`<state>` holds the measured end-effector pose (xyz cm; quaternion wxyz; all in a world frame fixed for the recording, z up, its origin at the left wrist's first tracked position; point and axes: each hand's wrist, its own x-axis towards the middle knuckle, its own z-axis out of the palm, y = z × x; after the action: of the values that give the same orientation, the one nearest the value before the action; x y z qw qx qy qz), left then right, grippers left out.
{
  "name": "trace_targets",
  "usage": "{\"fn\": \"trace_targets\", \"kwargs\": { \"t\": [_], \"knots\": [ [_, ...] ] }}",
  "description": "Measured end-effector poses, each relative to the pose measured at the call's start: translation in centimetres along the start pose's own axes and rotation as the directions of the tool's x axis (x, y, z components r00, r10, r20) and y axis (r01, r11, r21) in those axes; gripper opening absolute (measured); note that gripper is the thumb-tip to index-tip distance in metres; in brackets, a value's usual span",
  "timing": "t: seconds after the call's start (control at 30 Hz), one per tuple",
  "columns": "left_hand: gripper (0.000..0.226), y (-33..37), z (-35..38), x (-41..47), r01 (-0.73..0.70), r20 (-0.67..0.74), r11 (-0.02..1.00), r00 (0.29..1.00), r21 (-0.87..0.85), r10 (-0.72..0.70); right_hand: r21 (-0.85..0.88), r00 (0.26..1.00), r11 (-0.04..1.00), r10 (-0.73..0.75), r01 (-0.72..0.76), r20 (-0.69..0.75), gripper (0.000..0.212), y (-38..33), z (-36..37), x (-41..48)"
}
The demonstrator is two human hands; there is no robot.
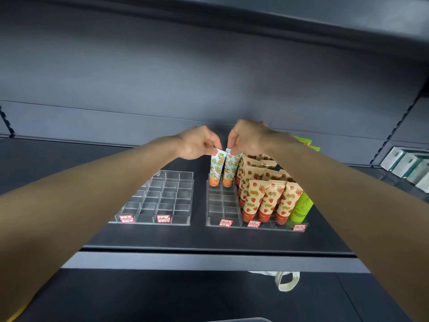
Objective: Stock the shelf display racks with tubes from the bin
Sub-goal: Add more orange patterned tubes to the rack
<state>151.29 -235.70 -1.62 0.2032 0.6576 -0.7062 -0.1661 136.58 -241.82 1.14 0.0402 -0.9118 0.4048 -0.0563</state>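
On the shelf's left sits the left rack [160,198], a clear grid of square cells, well apart from the hands. The left hand [197,145] pinches the crimped top of the left orange tube [217,168]. Just beside it, the right orange tube [231,169] is pinched the same way by the right hand [250,138]. Both tubes stand upright, caps down, in the back row of the right rack [222,225]. Their long axes run straight down from each grip, so I'd judge a downward press seats them. Strawberry tubes [271,201] crowd in close on the right, with a green tube [301,208] beyond.
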Motion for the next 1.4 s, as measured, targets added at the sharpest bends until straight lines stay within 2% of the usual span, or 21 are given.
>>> {"fn": "trace_targets", "kwargs": {
  "t": [0.37,0.47,0.6,0.73,0.9,1.07,1.23,1.4],
  "knots": [
    [0.028,1.9,-2.3,-2.2,0.022,-0.132,1.0,0.991,0.002,-0.022,0.046,0.998,0.997,0.067,-0.067,-0.003,0.022,-1.2,-3.1,-2.5],
    [0.026,3.4,-3.5,-4.3,0.026,-0.152,0.999,0.988,0.036,-0.021,0.054,0.999,0.998,0.045,-0.045,-0.001,0.017,-2.2,-4.4,-4.2],
    [0.023,5.1,-4.2,-8.6,0.044,-0.123,0.992,0.992,0.122,-0.029,0.088,1.0,0.996,0.025,-0.026,0.011,0.015,-4.1,-5.1,-8.0],
    [0.024,6.4,-2.8,-14.3,0.084,-0.035,0.983,0.996,0.161,-0.079,0.137,1.0,0.991,0.009,-0.012,0.023,0.016,-6.0,-3.4,-12.5],
    [0.026,5.8,2.3,-21.3,0.13,0.098,0.969,0.983,0.213,-0.153,0.186,0.993,0.983,-0.016,-0.007,0.119,0.019,-7.5,2.0,-18.3],
    [0.026,3.1,9.7,-27.3,0.247,0.206,0.964,0.943,0.095,-0.262,0.25,0.966,0.966,-0.009,-0.058,0.26,0.02,-8.2,10.5,-23.5],
    [0.027,0.1,18.1,-31.9,0.358,0.328,0.932,0.876,0.051,-0.354,0.296,0.891,0.94,0.021,-0.172,0.453,0.024,-8.4,20.1,-28.6],
    [0.03,-3.2,25.3,-35.3,0.511,0.368,0.858,0.809,-0.051,-0.459,0.353,0.82,0.896,0.023,-0.271,0.572,0.024,-8.7,27.9,-32.3]
  ]
}}
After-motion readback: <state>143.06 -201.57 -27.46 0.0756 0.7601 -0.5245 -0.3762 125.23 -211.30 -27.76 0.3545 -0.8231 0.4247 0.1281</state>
